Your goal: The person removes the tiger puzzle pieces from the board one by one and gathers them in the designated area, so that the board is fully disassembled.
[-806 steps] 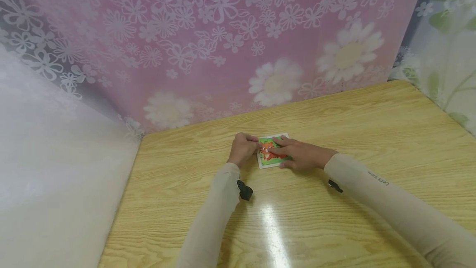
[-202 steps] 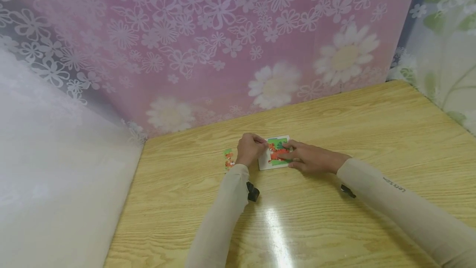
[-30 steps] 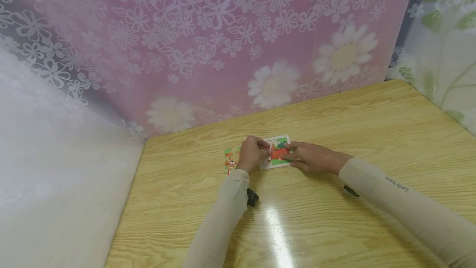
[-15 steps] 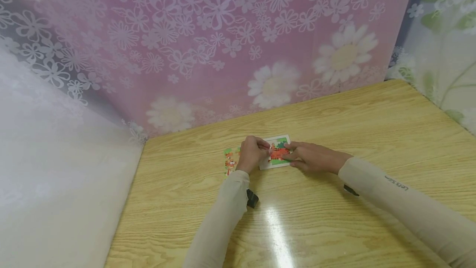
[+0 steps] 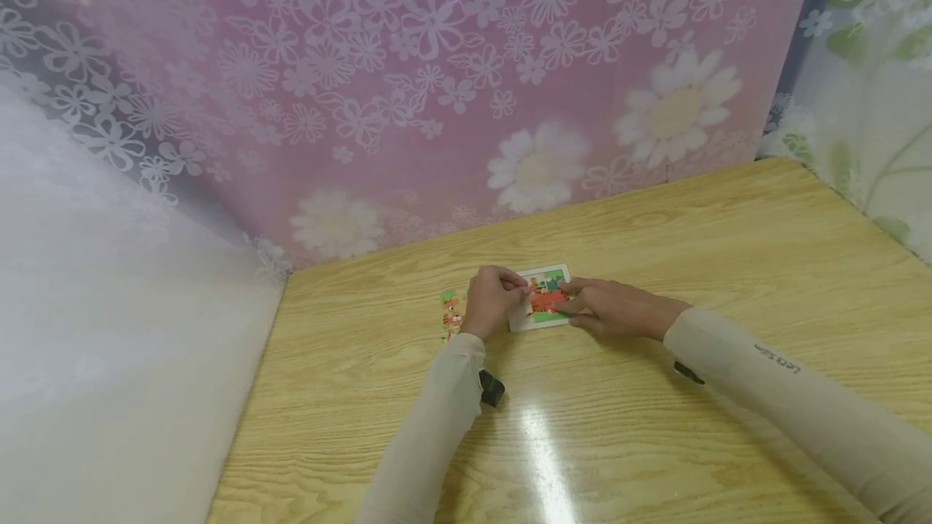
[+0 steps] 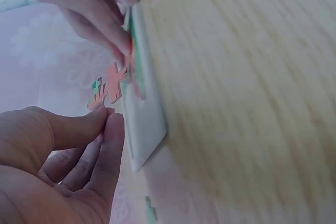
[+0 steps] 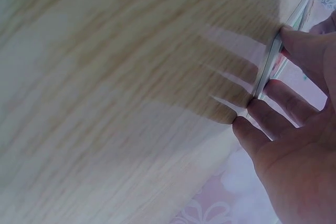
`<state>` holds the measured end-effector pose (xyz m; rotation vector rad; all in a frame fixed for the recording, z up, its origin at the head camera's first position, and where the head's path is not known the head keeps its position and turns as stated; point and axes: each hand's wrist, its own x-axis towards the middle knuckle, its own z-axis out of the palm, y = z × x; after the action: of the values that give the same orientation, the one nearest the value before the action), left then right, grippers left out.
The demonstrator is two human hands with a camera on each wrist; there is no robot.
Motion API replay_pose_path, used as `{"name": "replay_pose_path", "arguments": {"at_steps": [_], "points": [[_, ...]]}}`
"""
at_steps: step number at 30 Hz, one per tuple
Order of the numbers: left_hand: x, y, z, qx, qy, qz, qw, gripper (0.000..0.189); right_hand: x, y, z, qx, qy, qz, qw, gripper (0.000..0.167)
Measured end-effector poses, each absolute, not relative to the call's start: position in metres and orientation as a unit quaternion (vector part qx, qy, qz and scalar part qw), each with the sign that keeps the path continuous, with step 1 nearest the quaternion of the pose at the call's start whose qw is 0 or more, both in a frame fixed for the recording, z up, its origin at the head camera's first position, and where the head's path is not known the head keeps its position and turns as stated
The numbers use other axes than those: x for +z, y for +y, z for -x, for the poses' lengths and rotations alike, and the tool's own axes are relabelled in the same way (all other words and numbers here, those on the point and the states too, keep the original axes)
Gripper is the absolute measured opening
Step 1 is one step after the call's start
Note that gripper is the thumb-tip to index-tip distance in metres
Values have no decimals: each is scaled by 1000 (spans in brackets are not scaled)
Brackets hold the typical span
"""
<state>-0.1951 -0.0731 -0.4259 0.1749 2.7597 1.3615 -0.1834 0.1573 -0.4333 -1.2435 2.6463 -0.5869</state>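
Observation:
Between thumb and index fingertips, my left hand (image 5: 489, 302) pinches an orange-and-green jigsaw piece (image 6: 112, 83). In the left wrist view the piece stands tilted beside the face of the white-framed puzzle board (image 5: 518, 320). Orange tiger and green picture parts fill the board's right side, while its left part shows bare white. My right hand (image 5: 615, 307) lies at the board's right side, fingers spread over the picture and its edge. The right wrist view shows the thumb (image 7: 302, 45) against the board's edge. Several loose tiger pieces (image 5: 451, 320) lie left of my left hand, which partly hides them.
The wood-grain table (image 5: 619, 427) extends around the board. A pink flowered curtain (image 5: 408, 103) hangs along its back edge, with a white panel (image 5: 131, 330) at the left. Each wrist carries a small black camera.
Earlier the tiger picture filled the board; now its left part is bare and loose pieces lie to the left. Over the last second, the pinched piece tilts up slightly; my right hand stays put.

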Motion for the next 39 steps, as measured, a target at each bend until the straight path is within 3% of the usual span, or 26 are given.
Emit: {"name": "replay_pose_path", "arguments": {"at_steps": [25,39], "points": [[-415,-148,191,462,885,3,57,9,-437,158,183,-198,885,416,64,39],[-417,-160,185,429,899,41,82,5,-437,158,182,-208,884,411,73,40]]}}
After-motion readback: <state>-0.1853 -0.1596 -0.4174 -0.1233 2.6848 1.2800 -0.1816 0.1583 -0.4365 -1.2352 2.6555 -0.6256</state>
